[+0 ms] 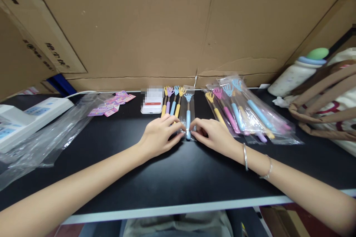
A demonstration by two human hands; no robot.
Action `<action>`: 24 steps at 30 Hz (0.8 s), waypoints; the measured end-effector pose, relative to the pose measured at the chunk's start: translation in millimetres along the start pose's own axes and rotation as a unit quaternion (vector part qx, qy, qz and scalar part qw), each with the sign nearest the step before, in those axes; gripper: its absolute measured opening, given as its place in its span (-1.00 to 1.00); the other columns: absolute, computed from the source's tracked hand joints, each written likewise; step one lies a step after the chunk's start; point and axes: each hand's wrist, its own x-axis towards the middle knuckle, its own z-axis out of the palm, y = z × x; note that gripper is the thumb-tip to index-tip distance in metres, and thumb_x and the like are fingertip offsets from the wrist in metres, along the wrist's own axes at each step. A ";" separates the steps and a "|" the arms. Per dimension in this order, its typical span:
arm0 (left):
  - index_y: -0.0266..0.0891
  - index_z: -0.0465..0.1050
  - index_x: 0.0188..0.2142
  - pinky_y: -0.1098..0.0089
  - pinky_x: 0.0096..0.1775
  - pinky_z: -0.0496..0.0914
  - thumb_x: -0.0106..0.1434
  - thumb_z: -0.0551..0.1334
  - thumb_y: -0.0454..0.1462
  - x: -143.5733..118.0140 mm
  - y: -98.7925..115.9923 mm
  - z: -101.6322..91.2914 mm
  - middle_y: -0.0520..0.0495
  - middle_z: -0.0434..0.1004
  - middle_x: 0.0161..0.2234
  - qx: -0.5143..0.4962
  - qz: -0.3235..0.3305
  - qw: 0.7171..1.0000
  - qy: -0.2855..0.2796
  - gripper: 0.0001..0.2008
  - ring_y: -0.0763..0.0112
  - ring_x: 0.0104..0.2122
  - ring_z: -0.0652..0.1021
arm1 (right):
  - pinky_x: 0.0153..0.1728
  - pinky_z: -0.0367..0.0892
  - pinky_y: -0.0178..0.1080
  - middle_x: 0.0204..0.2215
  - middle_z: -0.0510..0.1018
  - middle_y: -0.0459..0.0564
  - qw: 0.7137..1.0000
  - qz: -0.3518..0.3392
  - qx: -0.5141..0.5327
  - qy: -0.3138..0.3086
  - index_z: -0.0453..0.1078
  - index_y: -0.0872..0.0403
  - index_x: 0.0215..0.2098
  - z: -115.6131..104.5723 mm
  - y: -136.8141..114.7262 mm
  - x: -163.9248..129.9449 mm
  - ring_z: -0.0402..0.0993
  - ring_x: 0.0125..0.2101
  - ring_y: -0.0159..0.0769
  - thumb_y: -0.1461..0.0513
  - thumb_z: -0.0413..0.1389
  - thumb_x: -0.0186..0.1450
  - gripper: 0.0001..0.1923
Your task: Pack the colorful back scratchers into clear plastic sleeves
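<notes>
A person's left hand (158, 133) and right hand (213, 133) met over a blue back scratcher (188, 113) sheathed in a clear plastic sleeve (184, 118) on the black worktop (178, 177). Both grips were pinched lightly on the near end of the sleeve, fingertips pressing the film on either side of the blue handle, neither fully clenched. By the look of it the step in hand was closing the sleeve's open end; the next move would call for a flat, even fold with the handle kept straight inside. Just beyond the left grip lay four unwrapped scratchers (172, 100) in yellow, purple, blue and yellow, side by side. Beyond the right grip sat a loose heap of bagged scratchers (244, 114). Farther beyond the left grip were a white phone (152, 105), pink stickers (111, 105), crumpled clear bags (41, 137) and a white power strip (30, 113). A tote bag (328, 107) and bottle (297, 74) stood well beyond the right grip, against cardboard (167, 26).
</notes>
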 end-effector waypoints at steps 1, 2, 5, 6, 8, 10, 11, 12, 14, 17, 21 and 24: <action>-0.16 0.45 -0.20 0.38 -0.25 0.31 0.33 0.09 -0.20 -0.1 -0.1 0.7 -0.02 0.48 -0.21 0.001 -0.001 1.000 0.000 -0.82 0.35 -0.21 0.42 | -0.45 0.07 -0.35 -0.57 0.41 -0.16 1.000 0.001 -0.002 -0.002 0.33 0.05 -0.26 -0.4 0.3 -0.1 0.30 -0.54 -0.39 0.22 0.04 0.31 -0.92; -0.15 0.45 -0.20 0.38 -0.25 0.31 0.33 0.10 -0.21 -0.4 -0.3 1.4 -0.01 0.48 -0.21 0.003 -0.002 1.000 0.000 -0.83 0.35 -0.21 0.42 | -0.45 0.07 -0.35 -0.57 0.41 -0.16 1.000 0.002 -0.005 -0.003 0.33 0.05 -0.26 -0.9 0.6 -0.3 0.30 -0.54 -0.39 0.21 0.05 0.31 -0.92; -0.14 0.45 -0.23 0.41 -0.28 0.31 0.31 0.13 -0.22 -1.2 -1.0 3.3 0.01 0.48 -0.23 0.013 -0.004 1.000 0.004 -0.86 0.37 -0.22 0.43 | -0.44 0.07 -0.35 -0.57 0.40 -0.17 1.000 0.000 -0.014 -0.007 0.34 0.05 -0.28 -2.1 1.1 -0.3 0.30 -0.54 -0.39 0.21 0.06 0.30 -0.93; -0.14 0.46 -0.24 0.41 -0.28 0.31 0.31 0.13 -0.22 -1.4 -1.3 3.8 0.02 0.48 -0.25 0.018 -0.004 1.000 0.005 -0.86 0.37 -0.23 0.43 | -0.44 0.08 -0.35 -0.56 0.41 -0.17 1.000 -0.001 -0.017 -0.009 0.34 0.05 -0.28 -2.4 1.1 -0.2 0.30 -0.53 -0.39 0.21 0.07 0.30 -0.93; -0.14 0.46 -0.27 0.42 -0.29 0.31 0.31 0.13 -0.22 -1.6 -1.8 4.2 0.01 0.48 -0.27 0.026 0.002 1.000 0.002 -0.87 0.38 -0.24 0.43 | -0.44 0.08 -0.34 -0.56 0.41 -0.16 1.000 -0.001 -0.021 -0.015 0.35 0.04 -0.29 -2.8 1.1 0.4 0.30 -0.53 -0.39 0.22 0.07 0.30 -0.94; -0.15 0.46 -0.28 0.43 -0.29 0.30 0.32 0.13 -0.23 -1.5 -2.1 4.0 0.01 0.49 -0.30 0.030 0.010 1.000 -0.001 -0.86 0.38 -0.25 0.43 | -0.44 0.08 -0.34 -0.55 0.41 -0.15 1.000 0.002 -0.023 -0.020 0.36 0.04 -0.30 -2.8 1.2 0.9 0.31 -0.52 -0.38 0.22 0.07 0.30 -0.93; -0.15 0.46 -0.29 0.44 -0.29 0.30 0.32 0.13 -0.24 -1.4 -2.2 3.8 0.01 0.49 -0.31 0.031 0.014 0.999 -0.001 -0.86 0.38 -0.26 0.43 | -0.43 0.08 -0.34 -0.55 0.42 -0.14 0.999 0.003 -0.023 -0.022 0.36 0.04 -0.30 -2.7 1.4 1.1 0.31 -0.52 -0.38 0.21 0.07 0.30 -0.93; -0.15 0.46 -0.29 0.44 -0.29 0.30 0.32 0.13 -0.24 -1.3 -2.3 3.6 0.02 0.50 -0.32 0.030 0.017 0.999 0.000 -0.86 0.39 -0.26 0.43 | -0.43 0.08 -0.34 -0.54 0.42 -0.14 0.999 0.003 -0.023 -0.023 0.37 0.04 -0.29 -2.6 1.6 1.1 0.31 -0.52 -0.38 0.21 0.06 0.30 -0.93; -0.14 0.46 -0.30 0.44 -0.29 0.29 0.33 0.13 -0.24 -1.2 -2.3 3.3 0.03 0.51 -0.33 0.029 0.020 0.999 0.005 -0.86 0.40 -0.27 0.43 | -0.42 0.09 -0.34 -0.54 0.42 -0.14 0.999 0.001 -0.021 -0.024 0.38 0.04 -0.28 -2.4 2.0 1.1 0.32 -0.52 -0.38 0.21 0.06 0.31 -0.92; -0.13 0.46 -0.30 0.44 -0.31 0.28 0.33 0.11 -0.25 -1.2 -2.1 3.2 0.06 0.53 -0.36 0.024 0.021 0.999 0.012 -0.85 0.40 -0.28 0.45 | -0.41 0.10 -0.34 -0.53 0.43 -0.12 0.999 -0.001 -0.020 -0.025 0.39 0.03 -0.28 -2.8 2.0 0.7 0.33 -0.51 -0.38 0.20 0.05 0.31 -0.90; -0.14 0.45 -0.31 0.42 -0.32 0.27 0.34 0.10 -0.26 -1.4 -0.8 3.2 0.08 0.55 -0.38 0.036 0.038 0.998 0.020 -0.84 0.40 -0.28 0.46 | -0.41 0.11 -0.33 -0.54 0.44 -0.11 0.999 -0.005 -0.024 -0.026 0.42 0.04 -0.27 -6.3 -0.1 0.6 0.33 -0.51 -0.37 0.19 0.03 0.33 -0.86; -0.15 0.45 -0.33 0.41 -0.30 0.28 0.31 0.12 -0.27 -1.5 0.0 2.8 0.09 0.55 -0.39 0.047 0.049 0.998 0.019 -0.86 0.39 -0.28 0.47 | -0.43 0.09 -0.32 -0.56 0.43 -0.11 0.999 -0.008 -0.033 -0.032 0.44 0.04 -0.29 -9.9 -2.3 0.7 0.32 -0.52 -0.36 0.18 0.05 0.32 -0.85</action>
